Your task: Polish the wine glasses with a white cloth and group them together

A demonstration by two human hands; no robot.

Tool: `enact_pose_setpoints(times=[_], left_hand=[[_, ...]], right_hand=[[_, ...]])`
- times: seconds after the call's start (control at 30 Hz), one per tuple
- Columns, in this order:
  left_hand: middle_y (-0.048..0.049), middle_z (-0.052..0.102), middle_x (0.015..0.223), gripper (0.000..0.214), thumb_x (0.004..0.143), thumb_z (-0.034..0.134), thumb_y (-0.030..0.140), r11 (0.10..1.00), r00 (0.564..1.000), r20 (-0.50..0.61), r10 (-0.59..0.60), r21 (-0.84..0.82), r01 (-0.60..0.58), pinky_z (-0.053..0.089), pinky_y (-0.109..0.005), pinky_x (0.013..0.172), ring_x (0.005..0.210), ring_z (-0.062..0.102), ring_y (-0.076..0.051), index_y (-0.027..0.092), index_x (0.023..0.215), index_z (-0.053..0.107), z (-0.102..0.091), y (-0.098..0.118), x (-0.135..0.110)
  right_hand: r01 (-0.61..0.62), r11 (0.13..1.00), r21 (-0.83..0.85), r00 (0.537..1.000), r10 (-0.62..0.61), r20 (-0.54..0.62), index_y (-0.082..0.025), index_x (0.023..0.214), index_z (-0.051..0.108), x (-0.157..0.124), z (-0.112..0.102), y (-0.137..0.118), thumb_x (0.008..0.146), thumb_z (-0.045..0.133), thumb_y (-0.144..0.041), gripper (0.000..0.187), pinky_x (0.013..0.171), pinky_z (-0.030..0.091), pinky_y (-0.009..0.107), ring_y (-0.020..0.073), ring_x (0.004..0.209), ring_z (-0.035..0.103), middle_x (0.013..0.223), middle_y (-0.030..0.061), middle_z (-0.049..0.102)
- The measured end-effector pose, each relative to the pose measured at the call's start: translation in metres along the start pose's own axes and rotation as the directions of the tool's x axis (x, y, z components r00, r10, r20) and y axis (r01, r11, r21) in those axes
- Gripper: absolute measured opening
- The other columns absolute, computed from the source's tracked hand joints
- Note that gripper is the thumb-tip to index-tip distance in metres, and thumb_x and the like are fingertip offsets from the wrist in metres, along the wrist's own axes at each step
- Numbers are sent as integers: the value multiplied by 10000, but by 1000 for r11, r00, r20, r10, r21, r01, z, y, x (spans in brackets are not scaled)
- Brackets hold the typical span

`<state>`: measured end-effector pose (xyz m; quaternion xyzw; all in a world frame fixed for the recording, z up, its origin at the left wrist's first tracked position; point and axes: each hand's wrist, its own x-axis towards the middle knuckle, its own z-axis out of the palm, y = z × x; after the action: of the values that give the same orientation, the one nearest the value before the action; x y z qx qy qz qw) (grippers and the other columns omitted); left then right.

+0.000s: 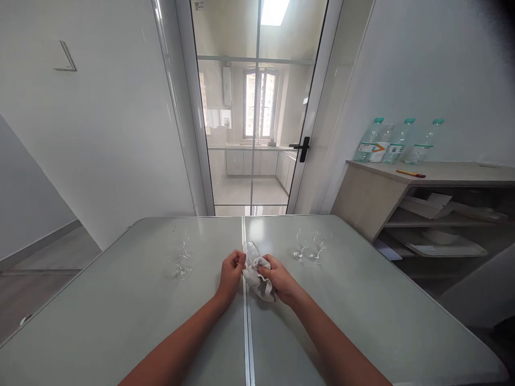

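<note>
printed labels wrap the clear plastic bottles with green caps [396, 149] on the pale wood-toned cabinet [372, 201], along the far side of its top; their lettering is too small to read. among them, a clear container with a white label [379, 151] carries a bold orange chevron.

the clear, round-bowled drinking glass [251, 249] is thin and colourless, its rim tipped away toward the far edge of the glossy grey-green table [120, 327], over the metal centre seam [247, 332]. its lower part is hidden by the crumpled grey-white cloth [263, 289].

the left hand [232, 273] has thumb and fingers pressed together, pinching the glass at its left side. the right hand [277, 276] pinches the cloth, thumb on top, against the glass. clear stemmed glasses stand toward the table's left edge [184, 274] and toward its far right corner [300, 256].
</note>
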<state>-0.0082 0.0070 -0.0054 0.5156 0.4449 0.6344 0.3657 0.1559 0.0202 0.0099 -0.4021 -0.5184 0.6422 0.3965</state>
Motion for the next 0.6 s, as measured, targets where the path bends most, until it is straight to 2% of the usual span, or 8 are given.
enact_pose_setpoints(times=[0.1, 0.27, 0.33, 0.4, 0.43, 0.5, 0.57, 0.6], left_hand=[[-5, 623, 841, 352, 799, 761, 477, 949, 994, -30, -107, -300, 93, 453, -251, 720, 761, 591, -148, 194, 944, 610, 1, 1, 3], [-171, 703, 1110, 558, 830, 673, 601, 768, 929, 303, -212, -537, 350, 520, -360, 798, 909, 676, -253, 130, 1127, 654, 3, 3, -3], [-156, 731, 1046, 528, 793, 726, 576, 781, 939, 280, -201, -532, 326, 526, -349, 774, 864, 690, -246, 133, 1075, 671, 5, 3, -4], [-121, 748, 959, 474, 745, 790, 525, 825, 957, 207, -202, -491, 281, 525, -329, 760, 825, 697, -230, 143, 1002, 677, 6, 1, -3], [-110, 751, 937, 450, 730, 809, 496, 850, 964, 167, -208, -457, 263, 524, -322, 765, 827, 699, -226, 145, 978, 674, 6, 0, -2], [-105, 755, 939, 428, 727, 818, 463, 888, 970, 97, -224, -389, 244, 525, -317, 774, 842, 702, -224, 148, 975, 667, 7, -2, 1], [-110, 756, 968, 441, 755, 789, 486, 899, 969, 59, -238, -365, 243, 526, -317, 765, 851, 703, -227, 153, 1011, 657, 7, -4, 3], [-111, 756, 973, 448, 767, 771, 508, 892, 967, 49, -250, -378, 249, 526, -316, 755, 845, 703, -226, 156, 1016, 653, 7, -4, 3]], right_hand=[[-107, 974, 198, 988, 81, 134, -177, 944, 622, -4, 1, -4, 726, 789, -458, 393, 599, 406, 238, 125, 652, 532, 793, -5, 621], [-243, 941, 237, 927, 153, 343, -154, 906, 643, -10, 1, -7, 709, 826, -483, 425, 646, 434, 260, 135, 657, 565, 783, 16, 641], [-206, 972, 113, 913, 150, 379, -167, 942, 642, -12, 2, -8, 752, 781, -478, 390, 678, 447, 283, 161, 696, 591, 827, 28, 660], [-32, 992, -124, 950, 69, 305, -177, 973, 642, -13, 6, -7, 824, 695, -414, 285, 717, 444, 295, 192, 772, 613, 891, 45, 678], [70, 955, -288, 974, -3, 228, -180, 990, 639, -13, 9, -6, 846, 653, -361, 231, 733, 434, 299, 206, 807, 619, 909, 52, 683], [180, 771, -611, 983, -169, 77, -186, 1034, 627, -14, 16, -3, 854, 592, -257, 197, 751, 407, 306, 227, 843, 623, 905, 63, 683], [165, 613, -773, 965, -263, -3, -193, 1081, 611, -14, 23, -1, 848, 568, -216, 238, 754, 385, 314, 237, 835, 621, 870, 64, 672], [159, 601, -783, 962, -271, -13, -198, 1087, 608, -14, 26, 0, 850, 565, -220, 242, 754, 381, 315, 236, 833, 617, 862, 61, 666]])
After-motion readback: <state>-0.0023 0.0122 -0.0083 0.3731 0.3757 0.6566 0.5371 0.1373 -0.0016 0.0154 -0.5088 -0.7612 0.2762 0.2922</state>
